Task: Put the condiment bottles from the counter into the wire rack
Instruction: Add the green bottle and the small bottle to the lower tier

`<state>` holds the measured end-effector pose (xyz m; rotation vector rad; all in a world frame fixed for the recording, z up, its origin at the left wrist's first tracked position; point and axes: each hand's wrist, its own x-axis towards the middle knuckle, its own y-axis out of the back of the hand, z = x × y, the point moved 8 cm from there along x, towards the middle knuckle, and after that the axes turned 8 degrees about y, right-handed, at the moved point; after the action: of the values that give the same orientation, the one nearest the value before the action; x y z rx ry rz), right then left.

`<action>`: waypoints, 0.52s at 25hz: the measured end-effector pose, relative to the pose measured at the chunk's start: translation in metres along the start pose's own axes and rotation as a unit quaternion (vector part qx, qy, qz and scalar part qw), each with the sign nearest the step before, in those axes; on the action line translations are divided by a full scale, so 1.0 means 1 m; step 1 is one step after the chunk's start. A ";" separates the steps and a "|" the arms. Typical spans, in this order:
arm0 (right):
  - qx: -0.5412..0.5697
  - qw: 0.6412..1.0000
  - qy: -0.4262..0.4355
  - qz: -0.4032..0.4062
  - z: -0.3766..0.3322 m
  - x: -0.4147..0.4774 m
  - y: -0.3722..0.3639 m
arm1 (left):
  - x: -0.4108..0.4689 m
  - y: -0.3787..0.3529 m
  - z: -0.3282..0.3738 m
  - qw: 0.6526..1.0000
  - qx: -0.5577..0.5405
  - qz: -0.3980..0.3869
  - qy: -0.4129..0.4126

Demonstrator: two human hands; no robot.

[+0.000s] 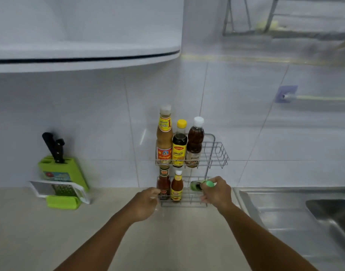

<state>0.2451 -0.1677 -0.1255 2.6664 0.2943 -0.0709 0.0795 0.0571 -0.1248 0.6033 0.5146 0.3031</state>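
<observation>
At frame centre I see the thin chrome wire rack (216,151). My right hand (216,192) grips a glossy green-capped bottle (197,185), tilted sideways at the lower shelf. My left hand (146,202) fingers curl; grip unclear.

1. Tall bottle (164,136), top tier, left: yellow neck label with Thai script and a large "1". The red lower label's text is too blurred to read.
2. Yellow-capped dark bottle (179,145), top tier, middle: red-and-yellow logo, probably Maggi in Thai script, with Thai text on the yellow label below.
3. White-capped bottle (195,143), top tier, right: script on label, illegible.
4. Two lower-tier sauce bottles: labels unreadable.
</observation>
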 end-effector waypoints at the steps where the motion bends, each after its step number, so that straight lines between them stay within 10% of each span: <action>1: -0.009 1.000 0.003 0.002 0.007 0.013 -0.010 | 0.013 -0.008 -0.010 1.000 0.008 -0.012 0.020; 13: -0.167 0.977 0.090 -0.094 0.012 0.071 -0.091 | 0.089 -0.060 -0.039 0.985 -0.145 0.027 0.085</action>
<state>0.2945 -0.0793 -0.1827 2.3081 0.5649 0.1484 0.1394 0.0649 -0.2213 0.3109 0.6051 0.4751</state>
